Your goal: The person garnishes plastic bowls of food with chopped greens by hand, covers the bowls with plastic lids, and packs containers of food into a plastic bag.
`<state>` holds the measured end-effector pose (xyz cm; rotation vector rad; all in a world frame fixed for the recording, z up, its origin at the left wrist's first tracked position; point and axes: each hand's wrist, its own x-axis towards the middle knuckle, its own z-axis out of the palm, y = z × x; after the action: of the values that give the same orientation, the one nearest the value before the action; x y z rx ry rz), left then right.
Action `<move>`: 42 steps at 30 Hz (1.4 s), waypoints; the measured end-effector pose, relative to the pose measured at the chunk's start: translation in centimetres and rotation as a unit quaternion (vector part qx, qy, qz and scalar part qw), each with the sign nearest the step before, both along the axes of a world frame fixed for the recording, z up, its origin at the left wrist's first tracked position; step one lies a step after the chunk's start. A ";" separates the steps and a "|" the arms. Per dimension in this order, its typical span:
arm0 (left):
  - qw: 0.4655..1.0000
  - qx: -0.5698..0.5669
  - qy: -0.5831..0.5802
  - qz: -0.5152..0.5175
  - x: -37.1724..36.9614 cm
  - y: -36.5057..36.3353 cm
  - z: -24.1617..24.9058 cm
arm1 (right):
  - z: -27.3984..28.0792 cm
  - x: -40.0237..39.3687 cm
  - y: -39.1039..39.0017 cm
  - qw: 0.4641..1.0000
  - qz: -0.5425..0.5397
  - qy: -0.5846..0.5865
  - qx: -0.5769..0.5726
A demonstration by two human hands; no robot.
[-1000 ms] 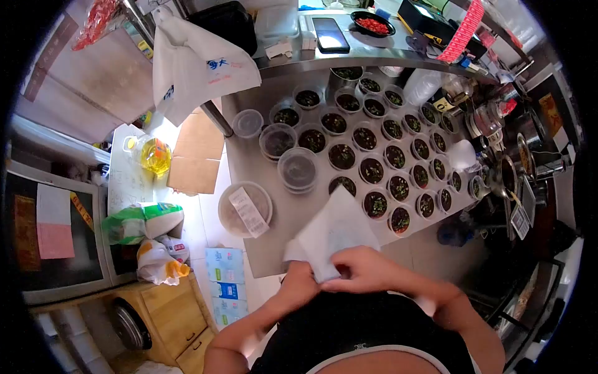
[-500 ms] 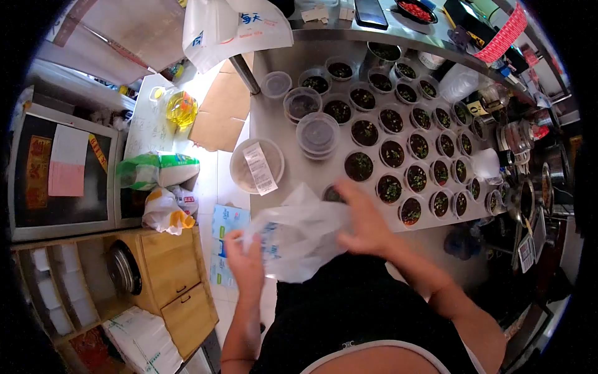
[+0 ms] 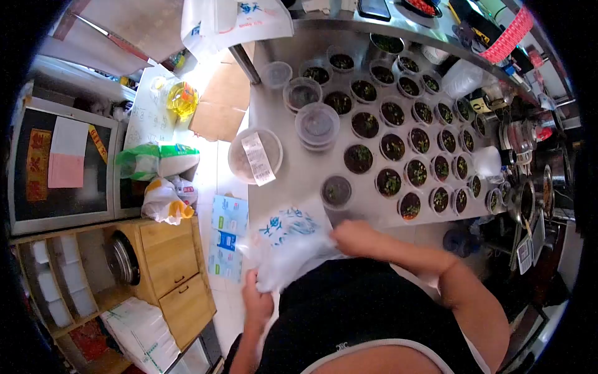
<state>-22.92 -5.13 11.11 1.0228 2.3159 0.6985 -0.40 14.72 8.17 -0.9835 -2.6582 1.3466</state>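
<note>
A white translucent plastic bag (image 3: 289, 246) with blue printing is stretched between my hands at the front edge of the metal counter. My left hand (image 3: 258, 297) is closed on its lower left edge. At its right side, my right hand (image 3: 354, 238) is closed on the plastic, slightly blurred. Just beyond my right hand stands a covered round tub (image 3: 337, 192) with dark contents and some green. Left of that, a larger round tub (image 3: 235, 163) has a printed receipt (image 3: 257, 157) on its lid. Stacked clear tubs (image 3: 317, 126) stand behind.
Rows of clear tubs with dark contents and green leaves (image 3: 392, 147) cover the counter's right half. Overhead runs a metal shelf (image 3: 336, 26) with a phone (image 3: 374, 9). Wooden cabinets (image 3: 169, 255) and a blue printed pack (image 3: 228, 240) are at left.
The bag has been pulled flatter and lower, and its blue printing now shows. My right hand has moved down from the nearest tub, which is now uncovered. My left hand has moved lower.
</note>
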 end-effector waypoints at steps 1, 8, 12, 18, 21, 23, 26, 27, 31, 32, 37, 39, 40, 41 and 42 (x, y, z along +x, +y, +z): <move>0.997 -0.035 -0.062 0.025 0.3 0.9 -1.8 | -1.2 0.8 -0.1 0.993 0.037 -0.109 -0.009; 0.856 -0.067 -0.492 0.148 -2.3 7.4 -4.4 | 3.7 -7.6 0.5 0.927 0.077 0.161 0.330; 0.887 -0.108 -0.433 0.118 -6.1 7.3 -6.7 | 2.3 -10.6 0.2 0.925 0.235 0.164 0.251; 0.871 -0.150 -0.445 0.148 -10.0 8.9 -7.2 | -12.8 -13.7 0.6 0.983 0.163 -0.046 0.065; 0.938 0.057 0.295 -0.174 -10.9 10.7 -5.6 | -16.1 -13.5 1.7 0.971 0.123 -0.086 0.184; 0.951 0.087 0.036 -0.294 -8.6 13.9 -4.6 | -17.6 -13.0 1.4 0.955 0.135 -0.137 0.228; 0.901 -0.009 -0.036 -0.432 -6.6 15.9 -10.6 | -15.7 -12.8 2.9 0.928 0.167 -0.218 0.252; 0.926 -0.093 -0.130 -0.342 -6.4 16.5 -12.7 | -16.8 -12.5 3.6 0.926 0.162 -0.233 0.248; 0.916 0.009 -0.038 -0.399 -7.0 15.7 -18.8 | -17.6 -11.2 5.0 0.937 0.137 -0.251 0.200; 0.890 0.051 0.063 -0.448 -6.8 15.9 -18.9 | -16.6 -11.3 5.0 0.944 0.126 -0.247 0.176; 0.842 -0.016 0.162 -0.514 -4.8 17.3 -15.8 | -1.9 -12.1 3.6 0.992 0.068 0.100 0.046; 0.832 -0.020 0.144 -0.535 -3.9 18.6 -14.1 | 3.8 -9.2 4.4 0.985 0.065 0.157 -0.004; 0.825 -0.061 0.112 -0.550 -3.3 19.4 -11.6 | 4.6 -7.1 5.0 0.989 0.017 0.141 0.026; 0.822 -0.123 0.034 -0.555 -3.1 20.1 -9.8 | 5.5 -4.8 6.1 0.990 -0.026 0.127 0.054; 0.818 -0.094 0.020 -0.567 -3.2 20.7 -8.1 | 7.0 -2.0 7.6 0.984 -0.093 0.106 0.107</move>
<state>-26.13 15.60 2.97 1.9791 1.3155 -0.0558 -2.38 22.35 15.13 -0.9730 -2.4237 1.0386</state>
